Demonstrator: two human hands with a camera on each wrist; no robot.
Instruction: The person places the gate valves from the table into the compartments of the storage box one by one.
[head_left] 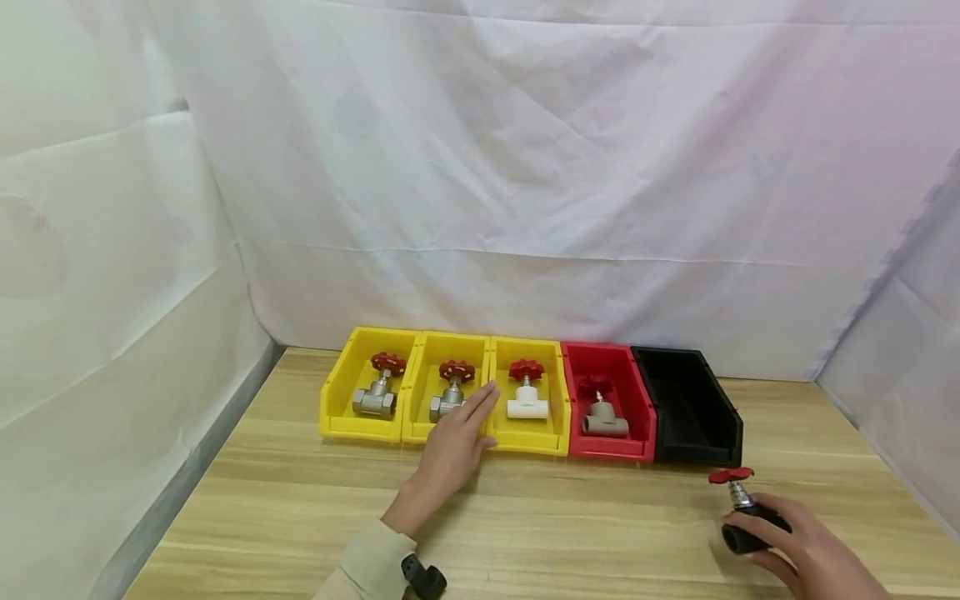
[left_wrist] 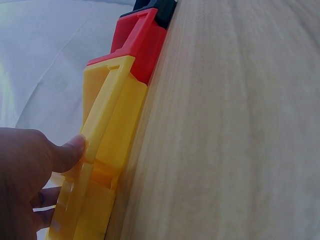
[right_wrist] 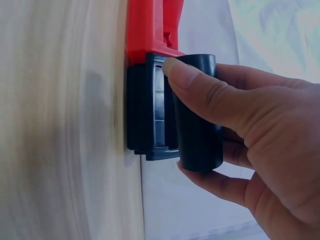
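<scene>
My right hand (head_left: 806, 550) grips a valve with a black body (right_wrist: 200, 142) and a red handwheel (head_left: 731, 475). It holds the valve in front of the black bin (head_left: 693, 454), wheel uppermost. Across the divider of two yellow bins lies my left hand (head_left: 452, 447), fingers straight, its thumb at the front rim in the left wrist view. Just right of those fingers, a white valve (head_left: 527, 407) with a red wheel stands in the third yellow bin (head_left: 528, 439). Partly behind the fingers is a metal valve (head_left: 444, 406) in the middle yellow bin.
Leftmost, another yellow bin (head_left: 360, 429) holds a metal valve (head_left: 375, 400). A red bin (head_left: 611, 448) with a grey-brown valve (head_left: 603, 421) sits beside the black one. The row stands on a wooden table (head_left: 585, 533), with white sheeting (head_left: 525, 183) behind and at both sides.
</scene>
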